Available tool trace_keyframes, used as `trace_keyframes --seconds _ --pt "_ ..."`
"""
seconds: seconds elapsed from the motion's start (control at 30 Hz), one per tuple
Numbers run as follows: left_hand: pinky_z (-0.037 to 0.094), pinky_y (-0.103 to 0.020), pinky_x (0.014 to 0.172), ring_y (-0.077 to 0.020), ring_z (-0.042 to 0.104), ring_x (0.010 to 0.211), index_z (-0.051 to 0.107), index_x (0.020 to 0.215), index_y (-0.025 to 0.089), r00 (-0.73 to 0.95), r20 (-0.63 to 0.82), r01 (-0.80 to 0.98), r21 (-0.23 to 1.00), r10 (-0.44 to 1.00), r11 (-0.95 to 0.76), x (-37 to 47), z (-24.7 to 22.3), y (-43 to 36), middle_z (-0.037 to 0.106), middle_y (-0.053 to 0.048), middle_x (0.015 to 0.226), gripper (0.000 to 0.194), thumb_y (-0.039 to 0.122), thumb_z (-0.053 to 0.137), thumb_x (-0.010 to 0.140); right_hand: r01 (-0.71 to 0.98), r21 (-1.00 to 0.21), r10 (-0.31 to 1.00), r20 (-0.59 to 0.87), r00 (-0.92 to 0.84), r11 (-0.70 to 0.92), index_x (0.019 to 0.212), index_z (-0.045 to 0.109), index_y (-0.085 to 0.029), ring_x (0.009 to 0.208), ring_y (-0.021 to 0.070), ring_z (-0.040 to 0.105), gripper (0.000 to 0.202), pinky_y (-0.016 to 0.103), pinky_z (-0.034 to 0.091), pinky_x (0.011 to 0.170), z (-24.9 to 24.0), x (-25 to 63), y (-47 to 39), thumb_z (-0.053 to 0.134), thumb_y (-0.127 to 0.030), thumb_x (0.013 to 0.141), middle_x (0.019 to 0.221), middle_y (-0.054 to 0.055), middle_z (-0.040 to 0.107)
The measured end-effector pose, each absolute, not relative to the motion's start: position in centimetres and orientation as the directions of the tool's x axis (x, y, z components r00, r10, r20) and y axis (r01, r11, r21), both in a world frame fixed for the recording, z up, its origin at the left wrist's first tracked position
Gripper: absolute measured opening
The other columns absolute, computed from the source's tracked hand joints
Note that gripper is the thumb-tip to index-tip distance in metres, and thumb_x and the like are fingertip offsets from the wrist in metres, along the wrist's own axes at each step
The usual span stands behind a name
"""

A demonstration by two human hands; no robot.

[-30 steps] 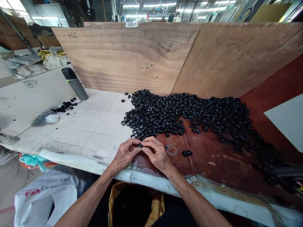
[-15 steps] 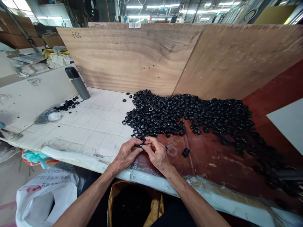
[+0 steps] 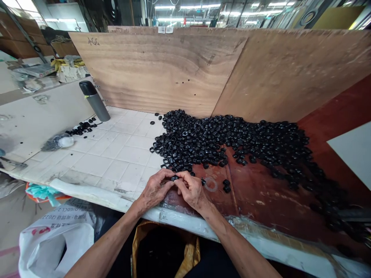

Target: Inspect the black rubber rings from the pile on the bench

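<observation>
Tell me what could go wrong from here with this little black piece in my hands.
The small black piece, pinched between the fingertips of your left hand and right hand, might slip past the table edge, perhaps into the open sack below.

It could also drop into the nearby pile of black rings and be hard to pick out.

Your right hand might knock the two loose pieces to its right.
</observation>
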State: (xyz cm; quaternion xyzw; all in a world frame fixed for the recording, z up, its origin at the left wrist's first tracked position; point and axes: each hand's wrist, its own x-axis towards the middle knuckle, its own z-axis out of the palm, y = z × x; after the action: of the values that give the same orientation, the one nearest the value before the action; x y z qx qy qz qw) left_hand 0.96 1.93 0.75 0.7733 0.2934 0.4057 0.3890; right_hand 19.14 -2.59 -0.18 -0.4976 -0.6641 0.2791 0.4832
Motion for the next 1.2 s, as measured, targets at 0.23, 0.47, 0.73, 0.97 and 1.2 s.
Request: trace_keyframes --seconds 0.23,0.47,0.73,0.97,1.2 --pt "0.053 -0.038 0.098 -0.0206 0.065 0.108 0.064 0.113 0.020 0.568 0.426 0.142 0.792 0.704 -0.594 1.0 1.5 1.8 0.068 -0.009 0.111 0.017 0.019 0.059 0.096 0.599 -0.714 0.892 0.452 0.000 0.362 0.063 0.055 -0.021 0.050 0.0128 0.053 0.050 0.024 0.039 0.054 -0.3 19.1 -1.9 0.041 -0.039 0.107 0.055 -0.001 0.053" --pt "0.056 -0.037 0.097 -0.0212 0.067 0.110 0.065 0.114 0.020 0.483 0.389 0.125 0.856 0.785 -0.501 1.0 0.7 1.8 0.068 -0.009 0.115 0.020 0.020 0.062 0.095 0.378 -0.854 0.927 0.373 -0.038 0.358 0.129 0.059 -0.019 0.063 0.0170 0.066 0.031 0.027 0.054 0.064 0.5 19.2 -3.0 0.050 -0.032 0.102 0.074 0.001 0.068" --pt "0.055 -0.036 0.098 -0.0207 0.066 0.110 0.065 0.114 0.021 0.464 0.398 0.148 0.846 0.791 -0.513 0.9 0.8 2.0 0.069 -0.008 0.115 0.019 0.020 0.061 0.095 0.437 -0.815 0.913 0.407 -0.035 0.380 0.115 0.069 -0.020 0.066 0.0185 0.068 0.024 0.031 0.057 0.066 0.3 19.2 -2.5 0.055 -0.023 0.097 0.081 0.004 0.070" --pt "0.054 -0.037 0.099 -0.0206 0.066 0.110 0.065 0.116 0.021 0.470 0.411 0.125 0.845 0.781 -0.520 0.9 0.6 2.2 0.069 -0.008 0.115 0.020 0.023 0.062 0.096 0.394 -0.845 0.923 0.384 -0.024 0.361 0.115 0.069 -0.020 0.061 0.0160 0.065 0.022 0.027 0.053 0.062 0.7 19.2 -2.6 0.058 -0.026 0.097 0.076 0.002 0.069" --pt "0.054 -0.037 0.099 -0.0207 0.066 0.112 0.064 0.117 0.021 0.492 0.414 0.159 0.822 0.765 -0.547 0.9 0.7 2.1 0.069 -0.008 0.115 0.022 0.019 0.062 0.096 0.529 -0.774 0.911 0.413 0.005 0.348 0.082 0.065 -0.019 0.054 0.0135 0.055 0.033 0.024 0.044 0.057 0.6 19.0 -2.7 0.047 -0.036 0.104 0.060 -0.001 0.057"
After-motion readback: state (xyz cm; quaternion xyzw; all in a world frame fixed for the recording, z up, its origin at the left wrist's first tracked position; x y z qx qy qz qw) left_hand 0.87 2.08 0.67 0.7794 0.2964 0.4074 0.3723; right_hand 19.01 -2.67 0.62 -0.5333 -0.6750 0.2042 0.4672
